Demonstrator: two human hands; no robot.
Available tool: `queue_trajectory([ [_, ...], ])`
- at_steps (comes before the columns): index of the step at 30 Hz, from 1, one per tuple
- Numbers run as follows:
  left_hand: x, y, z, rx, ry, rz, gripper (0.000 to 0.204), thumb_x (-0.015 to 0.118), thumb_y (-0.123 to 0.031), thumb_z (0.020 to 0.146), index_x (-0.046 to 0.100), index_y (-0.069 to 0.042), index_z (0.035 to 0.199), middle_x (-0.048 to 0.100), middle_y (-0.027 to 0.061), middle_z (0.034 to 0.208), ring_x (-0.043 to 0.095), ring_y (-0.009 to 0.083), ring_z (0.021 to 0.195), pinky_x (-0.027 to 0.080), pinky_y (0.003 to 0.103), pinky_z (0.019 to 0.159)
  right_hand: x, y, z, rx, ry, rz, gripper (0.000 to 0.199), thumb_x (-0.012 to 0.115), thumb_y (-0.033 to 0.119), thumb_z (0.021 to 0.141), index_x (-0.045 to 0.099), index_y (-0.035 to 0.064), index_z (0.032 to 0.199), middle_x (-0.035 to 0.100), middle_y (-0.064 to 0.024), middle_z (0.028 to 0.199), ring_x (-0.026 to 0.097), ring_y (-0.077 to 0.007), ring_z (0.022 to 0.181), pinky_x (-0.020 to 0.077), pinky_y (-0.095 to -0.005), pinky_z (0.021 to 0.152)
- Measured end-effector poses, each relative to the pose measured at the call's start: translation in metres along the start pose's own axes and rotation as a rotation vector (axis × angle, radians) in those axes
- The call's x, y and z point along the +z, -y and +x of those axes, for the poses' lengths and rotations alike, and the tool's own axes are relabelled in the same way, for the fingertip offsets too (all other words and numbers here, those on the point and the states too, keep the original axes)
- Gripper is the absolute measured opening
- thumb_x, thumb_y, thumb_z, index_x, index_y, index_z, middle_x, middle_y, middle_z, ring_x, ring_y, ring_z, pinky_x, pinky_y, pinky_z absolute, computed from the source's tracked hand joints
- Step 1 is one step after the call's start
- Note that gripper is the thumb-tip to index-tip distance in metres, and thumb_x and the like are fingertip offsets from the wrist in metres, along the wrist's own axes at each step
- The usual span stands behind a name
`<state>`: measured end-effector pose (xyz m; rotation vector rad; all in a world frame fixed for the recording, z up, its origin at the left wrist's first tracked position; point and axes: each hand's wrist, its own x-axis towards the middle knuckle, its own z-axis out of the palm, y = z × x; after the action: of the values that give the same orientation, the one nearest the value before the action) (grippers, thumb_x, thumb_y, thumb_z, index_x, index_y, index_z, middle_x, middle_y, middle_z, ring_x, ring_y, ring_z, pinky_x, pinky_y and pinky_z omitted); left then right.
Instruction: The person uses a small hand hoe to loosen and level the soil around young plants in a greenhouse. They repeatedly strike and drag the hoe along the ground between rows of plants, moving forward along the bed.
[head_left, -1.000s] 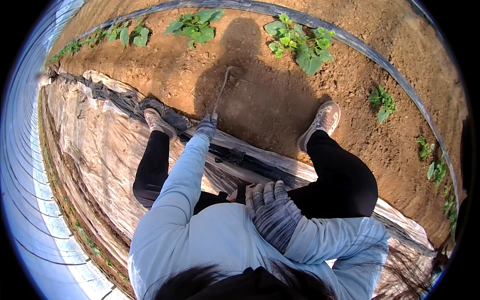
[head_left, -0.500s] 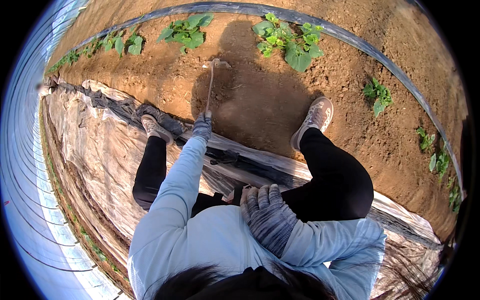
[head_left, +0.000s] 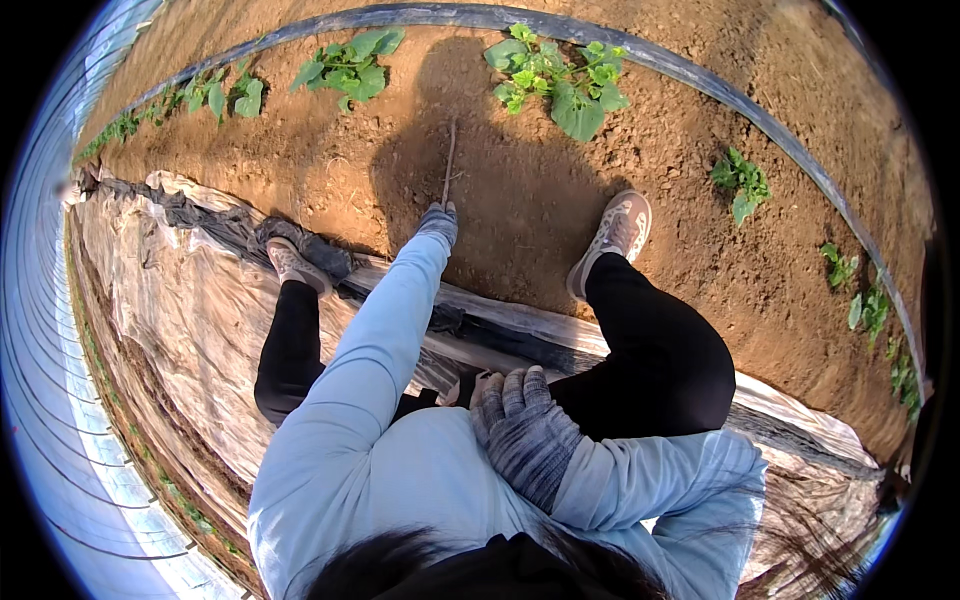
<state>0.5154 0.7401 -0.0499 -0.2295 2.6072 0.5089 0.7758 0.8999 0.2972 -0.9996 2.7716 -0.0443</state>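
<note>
At my far left the crumpled plastic sheeting point(head_left: 180, 300) lies along the bed edge, and my left shoe point(head_left: 290, 262) is planted on it. My left hand point(head_left: 437, 222), gloved and stretched out at arm's length, is closed around the handle of a thin stick-like tool point(head_left: 449, 165); a second ago the tool pointed off to the right with its end further from the plants, and now it stands nearly straight ahead, its tip sunk into the shaded soil point(head_left: 520, 200) just short of the leafy seedling point(head_left: 560, 80). So I judge I am working the ground in front of that plant. My right hand point(head_left: 525, 435), fingers loosely spread and holding nothing, rests flat against my middle as before; my right shoe point(head_left: 615, 235) has barely shifted on the dirt
</note>
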Motion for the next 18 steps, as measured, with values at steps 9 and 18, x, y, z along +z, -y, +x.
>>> queue_trajectory([
  [9,-0.005,0.037,-0.034,0.049,0.062,-0.03,0.054,0.04,-0.047,0.089,0.049,-0.003,0.119,0.056,0.0232,0.109,0.054,0.0395,0.1,0.043,0.042,0.085,-0.001,0.005,0.006,-0.053,-0.006,0.05,0.039,0.042,0.016,0.081,0.049,-0.007,0.111,0.053,-0.0229,0.1,0.053,-0.0343,0.089,0.042,-0.0499,0.082],
  [18,0.007,0.097,-0.095,-0.014,0.064,-0.041,0.059,0.039,-0.053,0.088,0.052,0.0,0.113,0.055,0.0265,0.108,0.051,0.0406,0.104,0.041,0.044,0.087,-0.001,0.013,0.007,-0.064,-0.01,0.046,0.039,0.042,0.016,0.081,0.049,-0.0065,0.112,0.053,-0.0231,0.101,0.053,-0.033,0.089,0.0421,-0.0492,0.082],
])
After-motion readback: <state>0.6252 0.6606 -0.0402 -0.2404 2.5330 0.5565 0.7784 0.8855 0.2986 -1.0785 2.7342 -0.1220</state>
